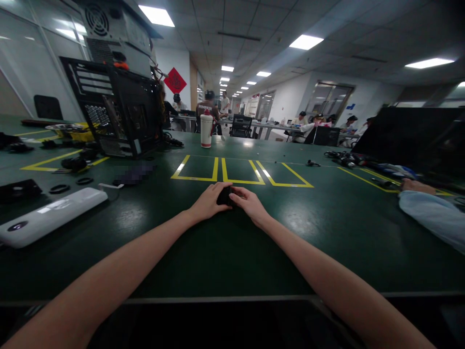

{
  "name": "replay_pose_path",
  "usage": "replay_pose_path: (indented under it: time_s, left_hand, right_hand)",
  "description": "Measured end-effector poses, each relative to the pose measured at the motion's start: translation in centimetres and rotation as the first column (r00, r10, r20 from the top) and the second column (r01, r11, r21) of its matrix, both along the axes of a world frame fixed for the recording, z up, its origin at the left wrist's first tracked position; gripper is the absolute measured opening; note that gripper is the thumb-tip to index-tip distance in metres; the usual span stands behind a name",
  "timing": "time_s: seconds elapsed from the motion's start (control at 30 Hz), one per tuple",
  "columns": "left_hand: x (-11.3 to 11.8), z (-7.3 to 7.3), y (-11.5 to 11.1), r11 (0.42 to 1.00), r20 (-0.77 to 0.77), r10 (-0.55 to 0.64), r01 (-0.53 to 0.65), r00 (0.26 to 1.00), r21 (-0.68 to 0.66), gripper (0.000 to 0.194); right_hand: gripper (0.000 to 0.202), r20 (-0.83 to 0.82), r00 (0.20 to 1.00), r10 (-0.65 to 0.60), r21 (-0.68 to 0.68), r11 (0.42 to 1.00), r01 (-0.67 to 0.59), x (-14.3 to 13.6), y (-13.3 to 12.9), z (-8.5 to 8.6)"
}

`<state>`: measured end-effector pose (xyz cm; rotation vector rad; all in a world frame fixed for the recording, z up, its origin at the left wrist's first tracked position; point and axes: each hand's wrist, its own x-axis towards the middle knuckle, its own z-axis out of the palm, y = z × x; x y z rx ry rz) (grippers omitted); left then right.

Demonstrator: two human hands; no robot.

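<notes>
Just in front of the yellow tape outlines (238,182), a small black object (224,196) is held between my two hands over the green table (218,257). My left hand (209,202) grips it from the left, thumb below and fingers over the top. From the right, the fingers of my right hand (250,203) are pressed together against its side. What exactly the object is cannot be made out, as my fingers cover part of it.
A black computer case (134,111) stands at the back left, a white device (54,213) nearer. A white cup (207,130) stands at the back. Black cables (345,159) lie at the right, where another person's sleeve (428,213) reaches in.
</notes>
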<state>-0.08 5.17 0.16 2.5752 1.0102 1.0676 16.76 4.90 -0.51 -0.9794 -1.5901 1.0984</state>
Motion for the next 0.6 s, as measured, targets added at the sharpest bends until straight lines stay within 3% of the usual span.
replay_pose_path:
  time_s: [0.27,0.43,0.6]
  left_hand:
    - [-0.06,-0.19,0.11,1.000,0.005,0.004,-0.004,1.000,0.010,0.061]
    - [-0.06,0.00,-0.13,1.000,-0.003,0.012,-0.012,1.000,0.010,0.061]
    - [0.00,-0.03,-0.12,1.000,-0.001,0.022,-0.022,1.000,0.009,0.061]
  right_hand:
    - [0.032,-0.081,0.995,0.063,0.014,0.998,-0.062,-0.04,-0.46,0.48]
    - [0.022,-0.026,1.000,-0.009,0.078,0.997,0.011,-0.13,-0.19,0.12]
    - [0.031,-0.011,0.998,-0.066,0.029,0.997,0.066,-0.20,0.40,-0.19]
